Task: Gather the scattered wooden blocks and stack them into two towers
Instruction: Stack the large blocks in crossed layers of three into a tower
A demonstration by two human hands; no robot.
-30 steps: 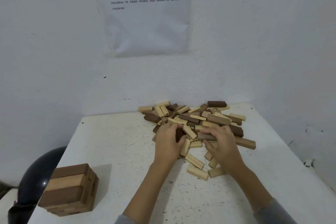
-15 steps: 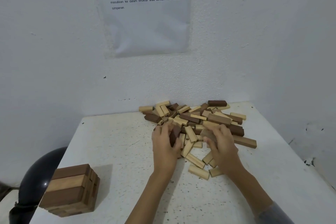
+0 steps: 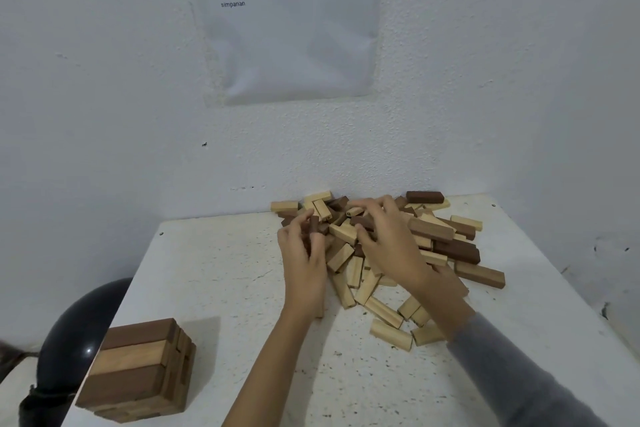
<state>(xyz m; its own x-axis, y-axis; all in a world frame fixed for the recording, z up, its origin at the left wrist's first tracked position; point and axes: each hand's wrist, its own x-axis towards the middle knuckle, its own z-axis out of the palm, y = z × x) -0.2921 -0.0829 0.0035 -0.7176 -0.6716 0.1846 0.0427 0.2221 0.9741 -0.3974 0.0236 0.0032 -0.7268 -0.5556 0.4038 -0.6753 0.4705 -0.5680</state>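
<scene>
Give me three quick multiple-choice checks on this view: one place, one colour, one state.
1. Where does the stack stand?
A) the table's near-left corner
B) its far-right corner
C) on the floor
2. What colour is the block pinched by the left hand?
A) pale
B) dark brown
C) white
3. How do the loose blocks lie?
A) in a neat row
B) boxed
C) jumbled in a heap

1 A: it sits by the near-left edge.
2 B: the block it pinches is dark.
3 C: they overlap at all angles.
</scene>
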